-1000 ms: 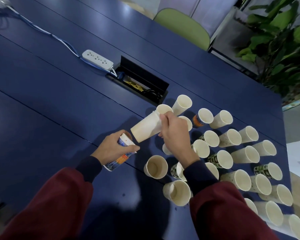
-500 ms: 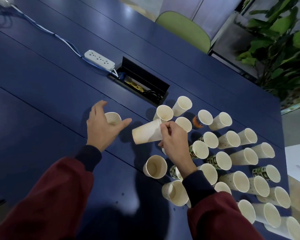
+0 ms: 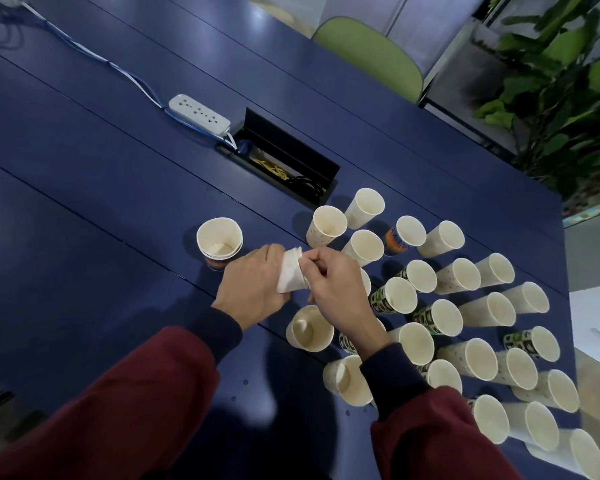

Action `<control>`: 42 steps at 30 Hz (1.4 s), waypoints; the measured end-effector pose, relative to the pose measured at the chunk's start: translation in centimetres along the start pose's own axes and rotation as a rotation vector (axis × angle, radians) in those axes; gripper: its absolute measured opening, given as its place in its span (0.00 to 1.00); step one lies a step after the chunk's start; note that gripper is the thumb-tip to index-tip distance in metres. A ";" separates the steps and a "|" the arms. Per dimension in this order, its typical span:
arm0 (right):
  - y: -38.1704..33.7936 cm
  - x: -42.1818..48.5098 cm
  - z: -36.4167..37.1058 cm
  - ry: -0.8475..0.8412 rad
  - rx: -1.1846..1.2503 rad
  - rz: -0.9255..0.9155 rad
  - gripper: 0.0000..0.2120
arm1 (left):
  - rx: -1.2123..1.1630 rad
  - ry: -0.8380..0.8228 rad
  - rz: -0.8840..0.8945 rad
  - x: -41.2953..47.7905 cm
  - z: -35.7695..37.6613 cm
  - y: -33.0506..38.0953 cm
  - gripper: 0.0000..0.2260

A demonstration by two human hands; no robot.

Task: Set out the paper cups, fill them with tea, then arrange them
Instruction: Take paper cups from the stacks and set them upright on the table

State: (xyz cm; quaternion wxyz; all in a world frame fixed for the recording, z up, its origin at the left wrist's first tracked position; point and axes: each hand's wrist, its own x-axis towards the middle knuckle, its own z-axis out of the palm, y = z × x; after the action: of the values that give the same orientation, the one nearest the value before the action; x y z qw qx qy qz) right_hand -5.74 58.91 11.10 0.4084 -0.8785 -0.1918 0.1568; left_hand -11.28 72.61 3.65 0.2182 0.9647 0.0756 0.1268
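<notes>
Left of the grip on the nested white cups (image 3: 289, 277), and nearer the person on that side, bare blue table (image 3: 84, 237) spreads wide. Just beyond the left hand (image 3: 253, 289) stands a short cup stack (image 3: 219, 242), close to the knuckles. Right of the right hand (image 3: 336, 289), upright cups (image 3: 444, 317) crowd in rows with little gap between them. One cup (image 3: 310, 329) stands just below the grip, between the wrists. Farther beyond lie the open cable box (image 3: 284, 168) and the power strip (image 3: 200, 114).

Cream cups (image 3: 366, 207), some green-patterned (image 3: 392, 295), on a navy table (image 3: 84, 188); maroon sleeves (image 3: 125, 403).
</notes>
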 end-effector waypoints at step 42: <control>0.8 2.2 -2.0 -0.025 -0.535 0.053 0.13 | -0.459 0.071 -0.343 -2.2 2.0 -2.0 0.29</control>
State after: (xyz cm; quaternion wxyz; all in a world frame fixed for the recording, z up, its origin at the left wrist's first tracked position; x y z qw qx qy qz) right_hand -2.76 58.12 11.48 0.1552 -0.9579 -0.2083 0.1220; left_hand -13.04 73.11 0.52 0.4464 0.8581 0.2146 0.1353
